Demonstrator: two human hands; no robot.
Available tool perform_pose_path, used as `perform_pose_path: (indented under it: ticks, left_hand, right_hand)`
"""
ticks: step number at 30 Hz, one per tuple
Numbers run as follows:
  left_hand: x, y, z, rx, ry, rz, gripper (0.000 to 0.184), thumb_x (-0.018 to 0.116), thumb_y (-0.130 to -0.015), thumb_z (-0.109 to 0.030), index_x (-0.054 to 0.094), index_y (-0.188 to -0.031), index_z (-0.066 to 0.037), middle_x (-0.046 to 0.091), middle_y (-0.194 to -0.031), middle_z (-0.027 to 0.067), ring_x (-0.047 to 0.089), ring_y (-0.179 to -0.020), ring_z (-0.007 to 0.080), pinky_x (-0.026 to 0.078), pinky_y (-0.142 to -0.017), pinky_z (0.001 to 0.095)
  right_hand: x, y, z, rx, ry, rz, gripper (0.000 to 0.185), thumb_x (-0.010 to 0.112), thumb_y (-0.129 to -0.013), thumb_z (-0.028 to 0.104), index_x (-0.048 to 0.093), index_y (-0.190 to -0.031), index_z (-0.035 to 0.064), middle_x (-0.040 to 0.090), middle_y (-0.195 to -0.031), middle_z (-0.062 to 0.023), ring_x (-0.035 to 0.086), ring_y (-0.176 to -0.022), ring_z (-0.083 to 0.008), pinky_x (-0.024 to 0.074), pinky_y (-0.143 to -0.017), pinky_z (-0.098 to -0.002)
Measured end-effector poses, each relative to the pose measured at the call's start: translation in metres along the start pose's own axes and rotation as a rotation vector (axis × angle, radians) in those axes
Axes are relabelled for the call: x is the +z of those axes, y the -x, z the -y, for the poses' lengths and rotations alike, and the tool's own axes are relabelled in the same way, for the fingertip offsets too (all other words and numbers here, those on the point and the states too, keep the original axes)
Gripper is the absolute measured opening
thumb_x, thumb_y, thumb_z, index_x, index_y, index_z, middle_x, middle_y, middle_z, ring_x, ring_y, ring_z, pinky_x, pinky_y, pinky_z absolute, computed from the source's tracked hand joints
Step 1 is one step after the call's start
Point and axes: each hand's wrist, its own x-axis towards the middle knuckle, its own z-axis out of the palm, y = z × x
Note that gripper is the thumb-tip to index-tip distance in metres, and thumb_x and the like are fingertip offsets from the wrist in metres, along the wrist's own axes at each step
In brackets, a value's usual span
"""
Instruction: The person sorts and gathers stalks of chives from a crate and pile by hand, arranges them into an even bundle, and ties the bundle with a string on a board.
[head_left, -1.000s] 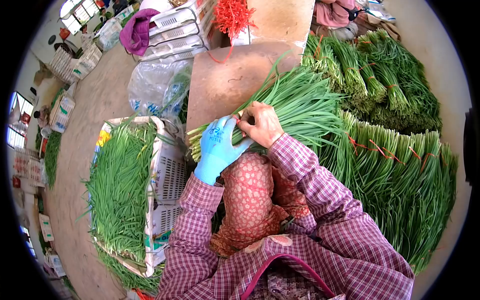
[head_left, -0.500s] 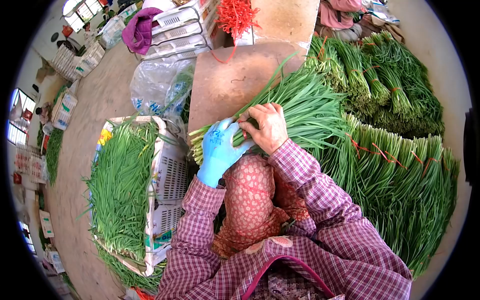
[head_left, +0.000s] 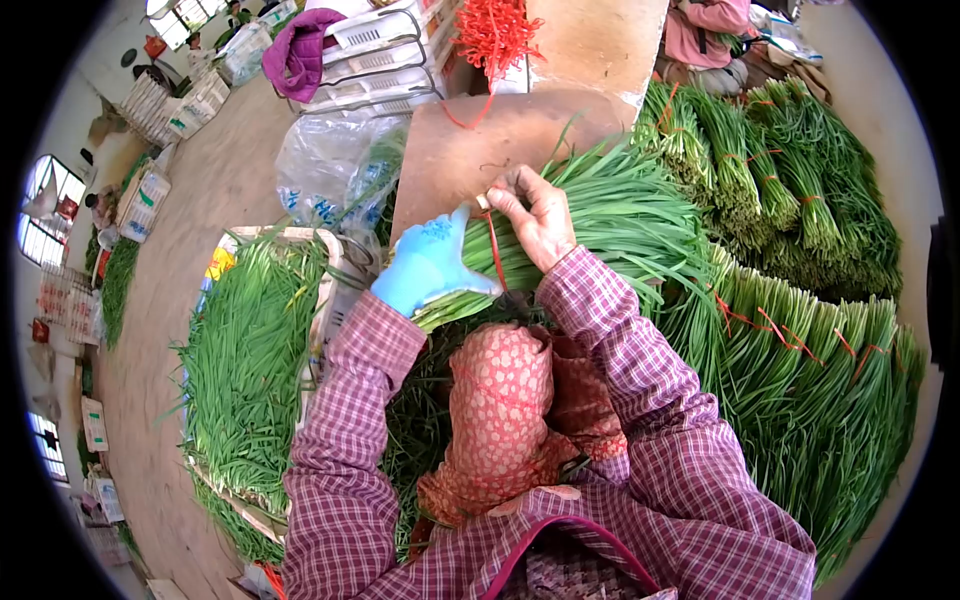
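Note:
My left hand (head_left: 425,268), in a blue glove, is wrapped round the stem end of a bundle of garlic chives (head_left: 625,220), with the thumb on the near side. A red tie (head_left: 494,250) runs across the bundle just right of the glove. The thumb and fingertips of my bare right hand (head_left: 537,218) pinch the upper end of this tie, above the leaves. Under the bundle is a brown board (head_left: 450,165); the leaves spread to the right. The underside of the bundle is hidden.
A crate (head_left: 325,250) heaped with loose chives (head_left: 245,380) stands at left. Tied bundles (head_left: 800,400) are stacked at right. Red ties (head_left: 495,40) hang beyond the board, near stacked white crates (head_left: 375,50) and a plastic bag (head_left: 325,165). Another person (head_left: 705,45) sits at the far right.
My right hand has lifted a little from the bundle, drawing the red tie up so more of it shows. My left hand has turned, its thumb spread further along the stems. The view has shifted slightly.

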Motion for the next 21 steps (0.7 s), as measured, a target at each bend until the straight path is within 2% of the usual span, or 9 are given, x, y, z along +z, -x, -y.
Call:
perform_pose_path:
  ticks: [1,3,5,8,10,13,16,20,21]
  left_hand:
    - [-0.004,-0.004,0.006,0.047,0.124,0.037,0.113,0.080,-0.051,-0.063,0.038,-0.136,-0.001,0.060,-0.118,0.0199,0.059,-0.108,0.0334,0.045,-0.094,0.0405]
    - [-0.025,-0.006,0.007,-0.024,0.227,0.143,0.092,0.084,-0.053,-0.054,0.055,-0.122,-0.001,0.064,-0.112,0.0188,0.062,-0.104,0.0323,0.048,-0.090,0.0382]
    - [-0.026,-0.017,0.017,0.045,0.200,0.216,0.099,0.084,-0.051,-0.056,0.053,-0.120,0.006,0.062,-0.112,0.0254,0.061,-0.105,0.0360,0.049,-0.090,0.0380]
    - [-0.032,-0.014,0.009,0.007,0.049,0.079,0.090,0.080,-0.054,-0.059,0.056,-0.113,0.005,0.062,-0.109,0.0244,0.060,-0.101,0.0383,0.048,-0.088,0.0407]
    - [-0.022,-0.010,0.005,0.050,-0.029,-0.029,0.088,0.080,-0.057,-0.058,0.055,-0.116,0.003,0.063,-0.107,0.0215,0.062,-0.098,0.0369,0.048,-0.087,0.0412]
    - [0.009,-0.004,-0.002,0.173,0.190,-0.635,0.043,0.070,-0.076,-0.043,0.062,-0.094,-0.004,0.063,-0.089,0.0168,0.061,-0.082,0.0353,0.046,-0.081,0.0447]
    - [0.028,-0.004,-0.020,-0.032,0.242,-0.798,0.023,0.061,-0.083,-0.028,0.064,-0.087,-0.005,0.065,-0.083,0.0138,0.061,-0.081,0.0330,0.043,-0.085,0.0466]
    - [0.051,-0.015,-0.025,-0.050,0.137,-1.018,0.019,0.061,-0.084,-0.028,0.068,-0.088,-0.010,0.067,-0.092,0.0043,0.062,-0.094,0.0202,0.034,-0.102,0.0452]
    - [0.052,-0.015,-0.025,-0.058,0.184,-1.004,0.022,0.067,-0.079,-0.032,0.068,-0.089,-0.012,0.067,-0.093,0.0062,0.061,-0.097,0.0220,0.032,-0.104,0.0454]
  right_hand:
    - [0.002,-0.002,0.010,-0.010,-0.055,-0.007,0.016,0.067,-0.082,0.015,0.060,-0.087,0.0023,0.064,-0.076,-0.0127,0.061,-0.074,-0.0287,0.0483,-0.074,-0.0354]
    - [0.003,-0.004,0.029,-0.496,0.503,0.013,0.017,0.068,-0.081,0.015,0.060,-0.088,0.0025,0.062,-0.077,-0.0125,0.060,-0.070,-0.0290,0.0484,-0.069,-0.0385]
    - [0.010,-0.005,0.030,-0.528,0.490,0.054,0.016,0.068,-0.081,0.015,0.060,-0.087,0.0023,0.061,-0.076,-0.0131,0.060,-0.069,-0.0293,0.0485,-0.066,-0.0408]
    - [0.010,-0.022,0.025,-0.064,0.018,0.112,0.017,0.069,-0.082,0.018,0.061,-0.087,0.0028,0.064,-0.082,-0.0156,0.063,-0.075,-0.0290,0.0494,-0.070,-0.0386]
    - [0.011,-0.031,0.016,-0.077,0.019,0.120,0.017,0.069,-0.083,0.018,0.061,-0.087,0.0027,0.065,-0.083,-0.0152,0.064,-0.078,-0.0287,0.0494,-0.072,-0.0382]
    - [0.017,-0.035,0.009,-0.150,0.131,0.146,0.018,0.068,-0.083,0.018,0.060,-0.088,0.0022,0.067,-0.085,-0.0150,0.065,-0.084,-0.0305,0.0487,-0.076,-0.0384]
    - [0.023,-0.034,0.013,-0.180,0.265,0.119,0.020,0.068,-0.083,0.018,0.060,-0.090,0.0015,0.066,-0.083,-0.0182,0.062,-0.083,-0.0371,0.0479,-0.076,-0.0406]
    - [0.019,-0.048,-0.014,0.008,-0.281,0.078,0.012,0.063,-0.085,0.005,0.062,-0.097,0.0046,0.065,-0.087,-0.0064,0.059,-0.086,-0.0093,0.0495,-0.079,-0.0254]
    - [0.016,-0.050,-0.011,0.071,-0.254,0.052,0.014,0.062,-0.087,0.006,0.062,-0.101,0.0071,0.067,-0.091,-0.0106,0.062,-0.087,-0.0142,0.0500,-0.083,-0.0273]
